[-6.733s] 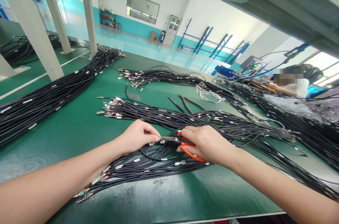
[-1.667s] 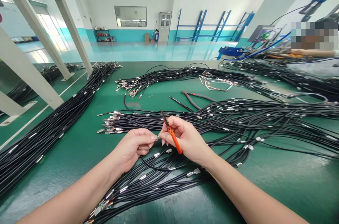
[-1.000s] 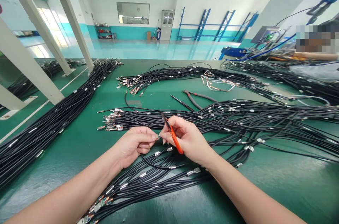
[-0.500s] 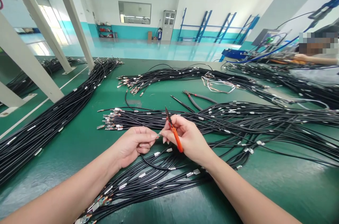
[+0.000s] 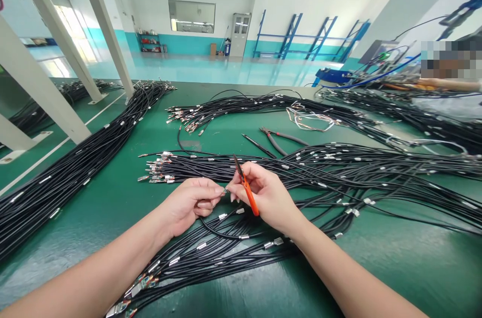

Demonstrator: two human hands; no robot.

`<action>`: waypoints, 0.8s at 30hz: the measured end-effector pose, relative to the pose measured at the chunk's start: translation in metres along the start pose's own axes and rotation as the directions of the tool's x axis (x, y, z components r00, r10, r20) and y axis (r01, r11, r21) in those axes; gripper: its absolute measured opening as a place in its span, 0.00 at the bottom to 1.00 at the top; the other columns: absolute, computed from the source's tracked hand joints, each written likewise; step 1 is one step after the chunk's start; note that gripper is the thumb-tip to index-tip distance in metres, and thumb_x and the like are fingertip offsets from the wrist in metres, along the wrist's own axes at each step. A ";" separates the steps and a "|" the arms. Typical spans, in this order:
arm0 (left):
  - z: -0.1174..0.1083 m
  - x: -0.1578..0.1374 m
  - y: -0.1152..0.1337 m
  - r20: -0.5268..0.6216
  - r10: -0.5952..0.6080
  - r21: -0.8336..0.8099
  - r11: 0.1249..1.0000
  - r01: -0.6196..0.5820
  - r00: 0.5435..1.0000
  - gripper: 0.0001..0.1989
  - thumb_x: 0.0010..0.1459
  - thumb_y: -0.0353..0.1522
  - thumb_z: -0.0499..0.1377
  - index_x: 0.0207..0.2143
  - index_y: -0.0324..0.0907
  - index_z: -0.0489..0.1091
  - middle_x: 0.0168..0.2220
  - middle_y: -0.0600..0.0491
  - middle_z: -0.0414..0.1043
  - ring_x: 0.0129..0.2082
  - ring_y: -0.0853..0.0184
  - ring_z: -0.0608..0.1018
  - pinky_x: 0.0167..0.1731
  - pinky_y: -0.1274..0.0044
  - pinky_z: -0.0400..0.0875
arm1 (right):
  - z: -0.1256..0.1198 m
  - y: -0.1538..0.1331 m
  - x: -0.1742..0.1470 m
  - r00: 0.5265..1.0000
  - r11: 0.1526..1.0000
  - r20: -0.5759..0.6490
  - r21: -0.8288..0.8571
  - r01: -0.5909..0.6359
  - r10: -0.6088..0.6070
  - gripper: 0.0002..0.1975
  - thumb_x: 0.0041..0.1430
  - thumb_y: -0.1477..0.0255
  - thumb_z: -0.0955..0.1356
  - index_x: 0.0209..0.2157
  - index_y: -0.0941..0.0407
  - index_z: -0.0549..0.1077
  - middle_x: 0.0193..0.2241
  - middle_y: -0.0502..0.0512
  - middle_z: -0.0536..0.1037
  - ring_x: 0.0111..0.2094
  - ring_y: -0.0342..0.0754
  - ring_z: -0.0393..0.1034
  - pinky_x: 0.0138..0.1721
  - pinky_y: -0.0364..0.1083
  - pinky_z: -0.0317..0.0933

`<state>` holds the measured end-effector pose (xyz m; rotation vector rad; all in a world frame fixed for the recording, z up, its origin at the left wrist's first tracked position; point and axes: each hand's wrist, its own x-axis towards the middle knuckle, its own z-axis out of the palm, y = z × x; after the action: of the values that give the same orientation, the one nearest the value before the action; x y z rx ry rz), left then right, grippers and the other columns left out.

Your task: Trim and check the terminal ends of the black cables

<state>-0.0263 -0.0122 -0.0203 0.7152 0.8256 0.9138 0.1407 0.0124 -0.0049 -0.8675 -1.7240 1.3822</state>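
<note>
My left hand [image 5: 192,205] is closed around the end of a black cable [image 5: 216,232], which loops down from under the fingers. A small end piece [image 5: 225,190] shows between the fingertips of both hands, too small to make out fully. My right hand [image 5: 265,195] pinches at that end piece with thumb and index finger. It also grips orange-handled snips [image 5: 249,196], their dark blades pointing up and away. Under and in front of the hands lies a bundle of black cables [image 5: 211,255] with silver sleeves and exposed ends at lower left.
Another cable bundle [image 5: 196,167] lies just behind my hands, and a third [image 5: 241,105] farther back. Between them are cutting pliers [image 5: 276,145] and a black pen-like tool [image 5: 258,145]. A long bundle [image 5: 94,152] runs along the left by white posts [image 5: 103,22]. A co-worker's arm [image 5: 448,85] shows at right.
Almost nothing differs. Both hands keep their hold at the cable end, and the snips have shifted very slightly to the left.
</note>
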 end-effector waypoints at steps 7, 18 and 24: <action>0.002 -0.001 -0.006 -0.066 0.135 0.167 0.978 -0.123 0.989 0.10 0.41 0.33 0.65 0.23 0.36 0.69 0.18 0.58 0.59 0.16 0.79 0.54 0.16 0.81 0.42 | 0.001 -0.002 0.003 0.995 0.997 -0.068 0.027 -0.067 0.069 0.13 0.47 0.64 0.69 0.25 0.55 0.61 0.22 0.47 0.67 0.20 0.39 0.63 0.23 0.41 0.61; 0.005 -0.003 -0.007 -0.155 0.158 0.249 0.961 -0.116 0.975 0.07 0.42 0.32 0.63 0.21 0.36 0.71 0.16 0.58 0.62 0.15 0.78 0.57 0.16 0.81 0.45 | -0.012 0.000 0.004 0.990 0.991 -0.064 -0.039 -0.132 0.129 0.14 0.44 0.66 0.71 0.24 0.56 0.62 0.19 0.45 0.66 0.16 0.36 0.58 0.17 0.38 0.54; 0.004 -0.002 -0.009 -0.140 0.168 0.284 0.951 -0.123 0.976 0.07 0.43 0.33 0.62 0.22 0.36 0.72 0.16 0.57 0.62 0.15 0.77 0.56 0.16 0.81 0.45 | -0.010 0.001 0.005 0.993 0.993 -0.047 -0.041 -0.108 0.106 0.13 0.44 0.67 0.71 0.25 0.56 0.63 0.22 0.48 0.70 0.21 0.39 0.63 0.21 0.40 0.58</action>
<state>-0.0203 -0.0183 -0.0250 0.9618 1.0688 1.0110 0.1468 0.0215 -0.0038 -1.0209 -1.7011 1.3887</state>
